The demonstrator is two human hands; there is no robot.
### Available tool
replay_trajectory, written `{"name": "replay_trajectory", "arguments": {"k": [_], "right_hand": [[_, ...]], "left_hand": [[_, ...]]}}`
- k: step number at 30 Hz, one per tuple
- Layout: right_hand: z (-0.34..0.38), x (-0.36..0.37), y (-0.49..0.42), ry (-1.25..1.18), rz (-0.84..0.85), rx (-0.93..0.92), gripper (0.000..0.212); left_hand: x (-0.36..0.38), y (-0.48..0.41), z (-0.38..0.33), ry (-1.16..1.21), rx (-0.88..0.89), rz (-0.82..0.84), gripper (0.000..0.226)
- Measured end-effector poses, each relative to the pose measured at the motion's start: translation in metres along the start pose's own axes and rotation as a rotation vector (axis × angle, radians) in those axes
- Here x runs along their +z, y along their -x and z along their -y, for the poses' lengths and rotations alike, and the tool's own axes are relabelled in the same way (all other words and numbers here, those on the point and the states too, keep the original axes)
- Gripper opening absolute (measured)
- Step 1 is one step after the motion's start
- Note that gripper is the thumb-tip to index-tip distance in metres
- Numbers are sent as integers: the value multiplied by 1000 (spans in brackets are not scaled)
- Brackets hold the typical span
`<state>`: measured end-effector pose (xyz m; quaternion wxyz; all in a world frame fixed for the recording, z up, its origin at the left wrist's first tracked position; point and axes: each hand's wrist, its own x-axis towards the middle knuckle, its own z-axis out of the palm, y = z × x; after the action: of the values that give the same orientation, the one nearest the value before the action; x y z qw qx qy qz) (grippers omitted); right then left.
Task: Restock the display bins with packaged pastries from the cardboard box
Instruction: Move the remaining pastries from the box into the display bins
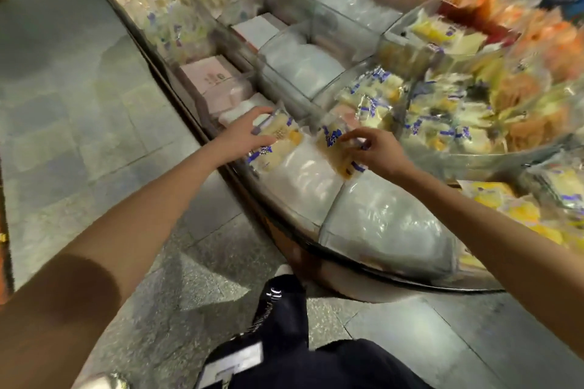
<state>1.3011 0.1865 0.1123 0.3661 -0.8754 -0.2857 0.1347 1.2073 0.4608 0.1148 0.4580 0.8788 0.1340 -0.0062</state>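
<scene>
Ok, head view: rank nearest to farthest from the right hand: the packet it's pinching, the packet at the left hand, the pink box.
1. Right-hand packet, pinched in the right hand.
2. Left-hand packet, just to its left.
3. Pink box, farther left, behind.

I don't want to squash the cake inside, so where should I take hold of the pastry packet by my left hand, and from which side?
Probably pinch the pastry packet at its blue-printed end nearest you, coming from above on the left, where your left hand is. It lies flat on white bags, and the second packet in your right hand crowds its right side.
</scene>
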Motion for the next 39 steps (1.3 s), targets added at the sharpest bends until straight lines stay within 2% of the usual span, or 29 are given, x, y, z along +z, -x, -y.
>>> {"name": "replay_trajectory", "arguments": {"k": [9, 18, 24, 28, 32, 39], "right_hand": [[-62, -39, -78, -43, -222, 260, 29], [-97, -52, -140, 35, -243, 397, 32], [-112, -56, -158, 253, -40, 399, 34], [-118, -48, -168, 327, -4, 396, 30], [-124, -43, -170, 421, 69, 340, 24], [-132, -39, -180, 642, 219, 432, 49]], "left_hand": [[25, -178, -24, -26, 105, 322, 58], [57, -318, -51, -155, 299, 593, 61], [76, -368, -53, -340, 392, 754, 52], [88, -382, -49, -457, 434, 841, 52], [102, -387, -56, -702, 586, 829, 52], [122, -383, -62, -909, 784, 816, 40]]}}
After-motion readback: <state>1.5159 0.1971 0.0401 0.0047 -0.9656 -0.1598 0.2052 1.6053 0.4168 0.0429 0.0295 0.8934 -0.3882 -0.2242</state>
